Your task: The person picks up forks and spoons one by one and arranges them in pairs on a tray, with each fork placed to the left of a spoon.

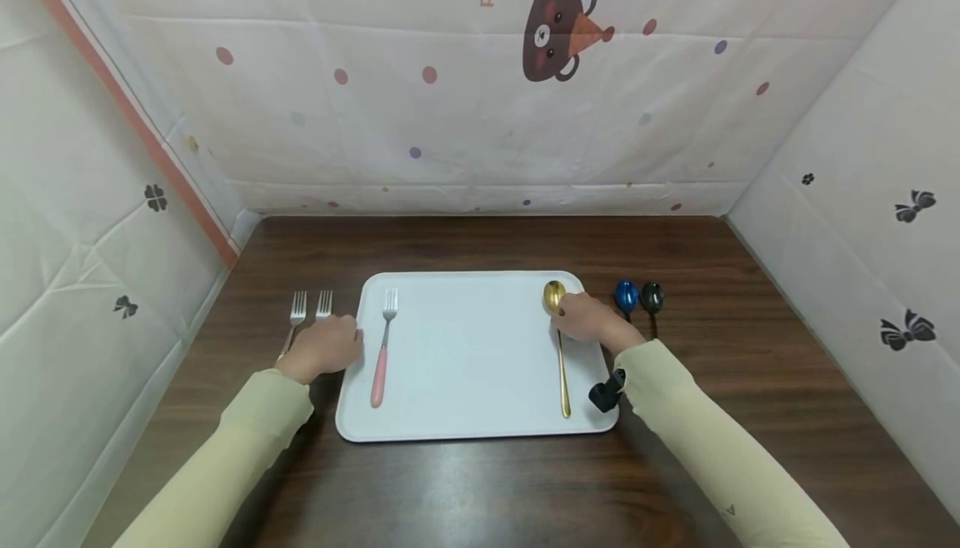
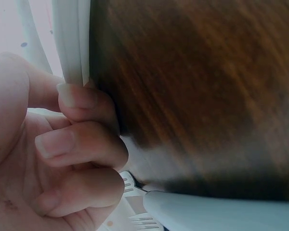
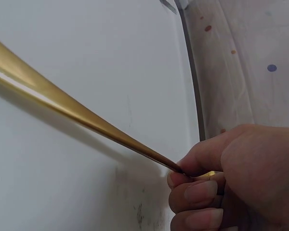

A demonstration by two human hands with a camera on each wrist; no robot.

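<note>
A white tray (image 1: 480, 365) lies on the table. My left hand (image 1: 324, 348) is at its left side, and in the left wrist view the thumb and curled index finger (image 2: 89, 103) pinch the tray's rim (image 2: 72, 43). My right hand (image 1: 588, 319) pinches the gold spoon (image 1: 564, 377) by the handle just below the bowl; the spoon lies along the tray's right side. In the right wrist view its handle (image 3: 101, 122) runs out from the fingertips above the white surface. A fork with a pink handle (image 1: 380, 373) lies on the tray's left part.
Two forks (image 1: 298, 308) lie left of the tray, partly hidden by my left hand; a pale handle (image 2: 221, 211) shows close by. Right of the tray lie a blue spoon (image 1: 626, 295) and a dark spoon (image 1: 652, 298), handles partly covered by my right arm. Patterned cloth (image 1: 337, 132) hangs around the table.
</note>
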